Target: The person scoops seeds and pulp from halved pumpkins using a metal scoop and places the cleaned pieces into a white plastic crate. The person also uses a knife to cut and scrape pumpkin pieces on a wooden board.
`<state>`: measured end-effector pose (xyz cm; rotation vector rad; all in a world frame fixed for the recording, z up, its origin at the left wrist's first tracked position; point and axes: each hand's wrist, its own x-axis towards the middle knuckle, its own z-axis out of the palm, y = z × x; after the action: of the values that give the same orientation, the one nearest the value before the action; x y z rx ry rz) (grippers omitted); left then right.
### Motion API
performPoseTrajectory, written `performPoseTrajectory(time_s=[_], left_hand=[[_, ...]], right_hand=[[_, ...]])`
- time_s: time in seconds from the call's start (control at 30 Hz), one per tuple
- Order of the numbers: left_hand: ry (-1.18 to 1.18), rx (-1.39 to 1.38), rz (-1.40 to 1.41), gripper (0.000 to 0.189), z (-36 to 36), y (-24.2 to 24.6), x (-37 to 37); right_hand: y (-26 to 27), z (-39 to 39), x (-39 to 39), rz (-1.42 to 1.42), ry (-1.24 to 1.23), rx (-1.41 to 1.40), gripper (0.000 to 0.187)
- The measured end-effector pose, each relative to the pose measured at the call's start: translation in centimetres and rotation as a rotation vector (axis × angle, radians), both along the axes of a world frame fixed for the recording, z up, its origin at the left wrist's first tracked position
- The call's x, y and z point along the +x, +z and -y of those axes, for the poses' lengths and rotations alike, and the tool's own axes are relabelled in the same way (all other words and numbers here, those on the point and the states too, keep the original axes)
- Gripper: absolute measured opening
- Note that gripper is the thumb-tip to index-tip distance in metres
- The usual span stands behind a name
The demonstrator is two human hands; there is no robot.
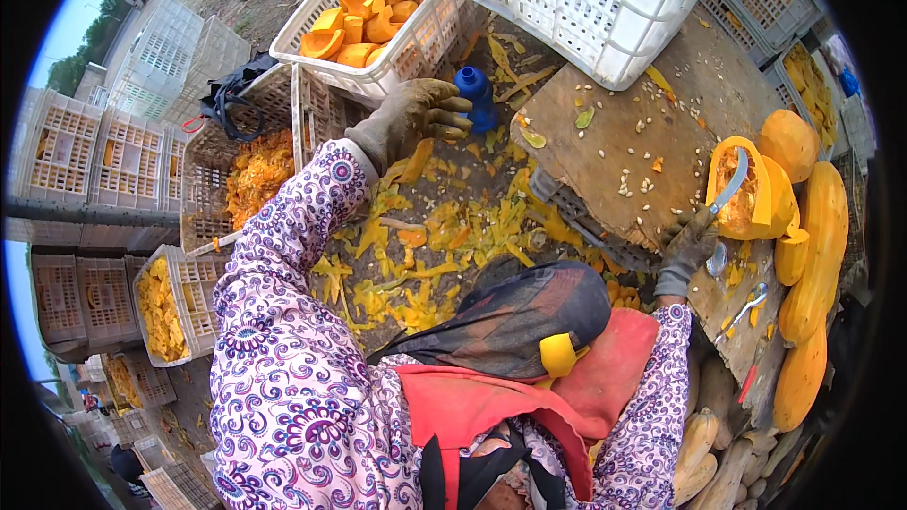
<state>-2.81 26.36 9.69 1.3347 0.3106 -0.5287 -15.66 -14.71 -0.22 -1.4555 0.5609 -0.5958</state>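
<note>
My left hand (419, 115), in a dirty work glove, is open and empty beside the rim of a white plastic crate (432, 28) of peeled orange squash chunks (365, 14). A blue plastic bottle (475, 99) stands just past its fingertips. At the right, my gloved right hand (686, 246) grips a knife (733, 180) with a curved blade. That blade lies in front of the seedy hollow of a cut squash (740, 191); whether it touches the flesh, I cannot tell. Two metal spoons, one near my glove (717, 259) and another lower (751, 304), rest on the board.
Seeds dot a wooden board (602, 134) bearing a large white crate (567, 7). Whole squashes (815, 248) line its right side, near a red-handled tool (748, 382). Peelings (439, 241) litter the ground. A crate (205, 191) holds orange pulp (258, 180). A squash piece (558, 355) lies on my red apron (482, 397).
</note>
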Motion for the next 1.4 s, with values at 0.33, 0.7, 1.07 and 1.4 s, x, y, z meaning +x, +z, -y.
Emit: performPoseTrajectory(time_s=[0.33, 0.7, 1.07, 1.4], left_hand=[[-0.615, -0.055, 0.029, 0.037, 13.0, -1.7, -6.2], [-0.637, -0.11, 0.108, 0.036, 19.9, -2.0, -5.8], [-0.628, 0.152, 0.561, 0.043, 29.1, -2.6, -1.1], [-0.55, 0.417, 0.903, 0.061, 40.0, -5.0, 4.1]], right_hand=[[0.6, -0.6, -0.1, -0.047, -0.073, -0.045, 0.041], [-1.1, 0.1, -0.2, -0.007, -0.11, -0.167, 0.027], [-1.4, 0.3, -0.1, 0.182, -0.089, 0.078, 0.03], [-1.9, 0.4, -0.6, 0.16, -0.098, -0.033, 0.027]])
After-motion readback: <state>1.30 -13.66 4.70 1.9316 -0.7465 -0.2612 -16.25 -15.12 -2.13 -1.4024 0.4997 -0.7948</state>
